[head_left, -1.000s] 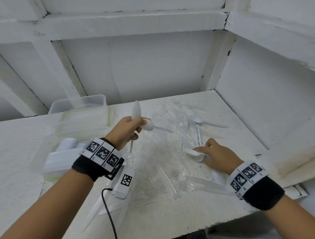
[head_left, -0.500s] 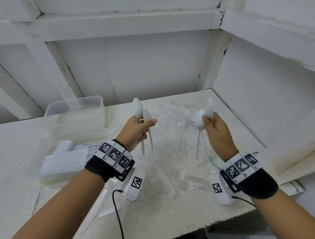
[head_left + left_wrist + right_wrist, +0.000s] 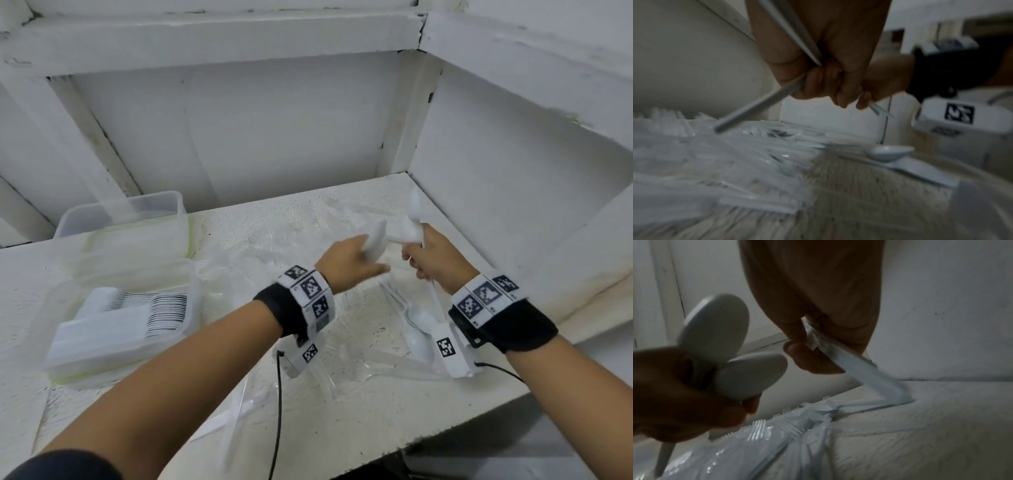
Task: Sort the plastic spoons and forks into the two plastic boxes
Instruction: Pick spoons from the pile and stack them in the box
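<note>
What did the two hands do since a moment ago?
The left hand, gripping two white plastic spoons, swung right to meet the right hand. The right hand lifted off the pile a second ago with its own white spoons and holds them upright. The clear plastic box of stacked spoons, the other clear box and the heap of clear plastic forks stayed put.
</note>
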The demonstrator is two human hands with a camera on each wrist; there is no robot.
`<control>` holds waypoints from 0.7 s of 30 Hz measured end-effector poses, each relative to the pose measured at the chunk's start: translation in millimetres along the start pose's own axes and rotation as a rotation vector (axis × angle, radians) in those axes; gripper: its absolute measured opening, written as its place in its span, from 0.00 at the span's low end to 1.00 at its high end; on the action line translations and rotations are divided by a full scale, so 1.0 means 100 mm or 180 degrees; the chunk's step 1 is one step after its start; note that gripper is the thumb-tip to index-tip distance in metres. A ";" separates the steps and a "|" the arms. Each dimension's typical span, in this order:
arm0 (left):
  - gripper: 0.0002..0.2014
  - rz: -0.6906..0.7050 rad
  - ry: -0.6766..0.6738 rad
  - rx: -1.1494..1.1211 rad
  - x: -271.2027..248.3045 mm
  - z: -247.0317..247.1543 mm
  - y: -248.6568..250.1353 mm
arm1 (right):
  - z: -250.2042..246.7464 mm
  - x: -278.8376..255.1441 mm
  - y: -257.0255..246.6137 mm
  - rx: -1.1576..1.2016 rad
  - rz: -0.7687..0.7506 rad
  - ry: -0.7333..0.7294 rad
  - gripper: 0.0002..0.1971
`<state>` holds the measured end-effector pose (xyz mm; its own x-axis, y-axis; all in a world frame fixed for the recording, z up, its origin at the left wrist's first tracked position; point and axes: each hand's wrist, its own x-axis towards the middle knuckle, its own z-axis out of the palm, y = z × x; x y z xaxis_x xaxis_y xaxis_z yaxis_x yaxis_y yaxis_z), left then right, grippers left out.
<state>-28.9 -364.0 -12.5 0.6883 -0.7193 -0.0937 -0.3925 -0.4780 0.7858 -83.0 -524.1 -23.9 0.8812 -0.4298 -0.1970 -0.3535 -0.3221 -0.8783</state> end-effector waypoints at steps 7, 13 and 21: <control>0.12 0.0937 -0.0994 0.1665 0.24 0.48 0.02 | -0.18 0.03 -0.02 -0.0953 -0.0417 -0.0221 0.15; 0.20 0.0867 -0.1330 0.2308 0.30 0.81 0.07 | -0.14 0.09 0.03 -0.1280 -0.0429 -0.0546 0.21; 0.12 0.1001 -0.1284 0.2436 0.17 0.80 0.03 | -0.10 0.07 0.02 -0.1236 -0.0509 -0.0428 0.17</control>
<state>-67.7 -418.1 -60.3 0.2730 -0.9253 -0.2632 -0.9212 -0.3303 0.2057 -80.6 -536.3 -22.6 0.9583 -0.2434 -0.1496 -0.2786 -0.6798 -0.6784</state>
